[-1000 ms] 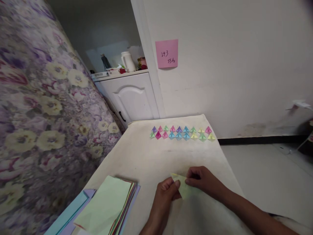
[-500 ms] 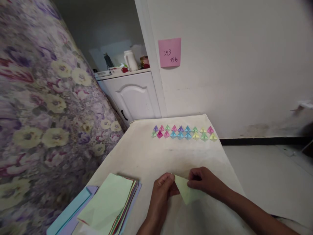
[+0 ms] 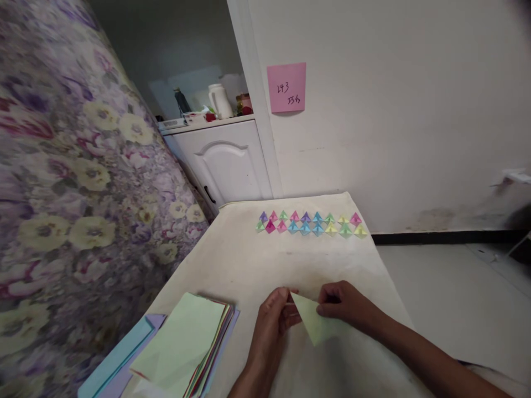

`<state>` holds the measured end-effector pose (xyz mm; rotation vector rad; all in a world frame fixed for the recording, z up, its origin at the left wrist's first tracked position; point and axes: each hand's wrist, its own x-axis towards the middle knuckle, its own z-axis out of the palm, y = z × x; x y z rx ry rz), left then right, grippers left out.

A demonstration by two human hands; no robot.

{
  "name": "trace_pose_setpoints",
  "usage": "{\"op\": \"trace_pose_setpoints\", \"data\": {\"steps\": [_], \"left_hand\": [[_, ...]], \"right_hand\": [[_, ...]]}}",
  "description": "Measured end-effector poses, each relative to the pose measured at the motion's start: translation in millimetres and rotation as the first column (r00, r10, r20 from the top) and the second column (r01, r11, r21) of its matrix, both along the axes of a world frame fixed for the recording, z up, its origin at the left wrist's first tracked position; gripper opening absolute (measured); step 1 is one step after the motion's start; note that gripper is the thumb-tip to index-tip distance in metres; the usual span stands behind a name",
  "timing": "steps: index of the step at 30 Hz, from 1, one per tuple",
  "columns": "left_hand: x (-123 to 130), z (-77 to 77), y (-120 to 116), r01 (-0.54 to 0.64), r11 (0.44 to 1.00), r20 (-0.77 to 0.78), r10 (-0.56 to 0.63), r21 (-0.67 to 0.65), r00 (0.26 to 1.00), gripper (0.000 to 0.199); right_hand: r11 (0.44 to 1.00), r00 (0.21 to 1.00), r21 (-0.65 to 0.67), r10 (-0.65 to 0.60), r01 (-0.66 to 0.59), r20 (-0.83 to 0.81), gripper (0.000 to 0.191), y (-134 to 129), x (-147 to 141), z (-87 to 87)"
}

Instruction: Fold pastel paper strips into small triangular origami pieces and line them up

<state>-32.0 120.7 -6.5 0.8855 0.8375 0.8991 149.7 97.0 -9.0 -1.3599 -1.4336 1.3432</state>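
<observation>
The right hand [image 3: 338, 301] pinches the thin pale-green pointy paper [image 3: 309, 318] over the cream cloth [image 3: 249, 260]. The left hand [image 3: 271, 318] has taken its thumb off the paper since a second ago; its fingers are loose.

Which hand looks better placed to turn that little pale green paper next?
Probably the right hand: it pinches the pale green paper at its upper edge. The left hand is by the paper's left corner, but whether it grips is unclear.

Around me the light is dim, dimmest in the alcove [image 3: 166, 50]. A soft shadow falls below the pale green paper [image 3: 312, 320]; the floral curtain [image 3: 91, 210] blurs at far left.
</observation>
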Motion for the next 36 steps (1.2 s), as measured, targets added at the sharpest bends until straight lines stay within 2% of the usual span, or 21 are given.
{"op": "trace_pose_setpoints", "data": {"steps": [5,8,12,20,24,28,36], "left_hand": [[10,-9.6,-7,0.226,0.974,-0.121,-0.228,-0.033,0.966,0.030],[15,-21.1,-13,0.265,0.963,-0.226,-0.267,-0.039,0.937,0.028],[18,-29.0,-16,0.229,0.973,-0.263,-0.226,-0.018,0.938,0.023],[21,-28.7,-19,0.123,0.991,-0.224,-0.107,0.057,0.969,0.017],[21,-21.7,-18,0.057,0.993,-0.241,-0.032,0.101,0.970,0.019],[18,-15.6,-15,-0.054,0.994,-0.228,0.074,0.092,0.971,0.023],[17,-16.4,-13,-0.112,0.992,-0.194,0.122,0.061,0.973,0.024]], "right_hand": [[0.999,0.999,0.022,-0.036,0.035,0.030,0.011,3,4,1.9],[0.998,0.997,0.056,-0.027,0.023,0.071,0.009,2,4,4.0],[0.994,0.989,0.106,-0.030,0.015,0.145,0.007,0,3,5.5],[0.978,0.967,0.206,-0.038,-0.016,0.252,0.005,-3,4,8.1],[0.975,0.977,0.223,-0.055,0.007,0.208,0.001,-5,3,14.0],[0.967,0.981,0.251,-0.084,0.038,0.173,0.007,-6,3,19.7],[0.932,0.980,0.353,-0.138,0.079,0.144,0.008,-8,3,24.4]]}}
